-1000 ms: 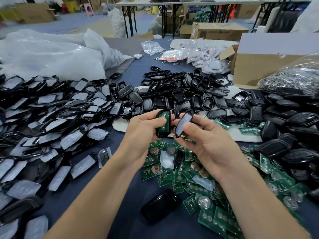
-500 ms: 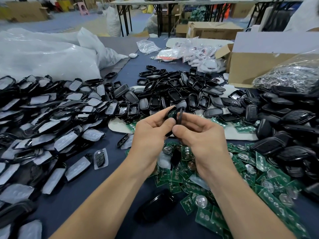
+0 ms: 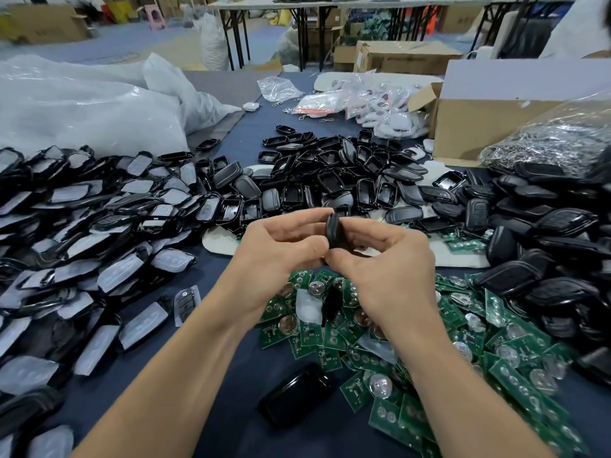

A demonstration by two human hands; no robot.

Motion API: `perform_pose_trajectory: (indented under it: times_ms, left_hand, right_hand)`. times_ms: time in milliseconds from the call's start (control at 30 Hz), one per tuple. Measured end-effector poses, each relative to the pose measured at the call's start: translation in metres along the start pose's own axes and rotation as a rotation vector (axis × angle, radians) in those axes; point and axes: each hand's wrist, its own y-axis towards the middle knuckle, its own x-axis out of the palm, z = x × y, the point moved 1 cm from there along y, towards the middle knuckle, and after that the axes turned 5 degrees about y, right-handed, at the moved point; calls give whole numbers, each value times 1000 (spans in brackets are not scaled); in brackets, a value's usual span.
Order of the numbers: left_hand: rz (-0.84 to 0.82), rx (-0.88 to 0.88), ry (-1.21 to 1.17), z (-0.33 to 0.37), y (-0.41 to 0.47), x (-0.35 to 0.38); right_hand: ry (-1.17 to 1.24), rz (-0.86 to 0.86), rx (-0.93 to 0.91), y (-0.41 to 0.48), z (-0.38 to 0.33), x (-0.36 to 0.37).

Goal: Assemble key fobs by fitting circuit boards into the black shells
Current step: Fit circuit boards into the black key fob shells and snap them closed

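A black key fob (image 3: pixel 334 230) is held edge-on above the table, its two shell halves pressed together. My left hand (image 3: pixel 281 249) pinches it from the left with thumb and fingers. My right hand (image 3: pixel 386 269) pinches it from the right. No circuit board shows inside it. Below my hands lies a heap of green circuit boards (image 3: pixel 413 355) with round coin cells. Empty black shells (image 3: pixel 330 180) are piled behind my hands.
Film-covered front shells (image 3: pixel 82 246) fill the left side, black back covers (image 3: pixel 545 242) the right. One black fob (image 3: pixel 297 398) lies near the front edge. A cardboard box (image 3: pixel 496 117), a bag of metal parts (image 3: pixel 555 140) and white plastic bags (image 3: pixel 82 107) stand behind.
The two separate halves, one showing a green board, have been brought together into one closed fob between both hands, which rose slightly.
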Motion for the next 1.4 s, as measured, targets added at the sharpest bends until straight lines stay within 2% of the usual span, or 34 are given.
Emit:
perform_pose_trajectory:
  times_ms: [267, 833, 1033, 1167, 1400]
  left_hand:
    - [-61, 68, 2, 4, -1, -8]
    - [-77, 63, -156, 7, 0, -15]
    - [-132, 5, -205, 7, 2, -20]
    - [-190, -22, -202, 8, 2, -18]
    - [-185, -48, -219, 6, 4, -17]
  right_hand:
    - [-137, -25, -24, -6, -4, 1]
    - [108, -152, -16, 2, -8, -6]
    - [184, -122, 20, 4, -5, -6]
    - [53, -50, -11, 2, -6, -7]
    - [-214, 15, -69, -6, -15, -3]
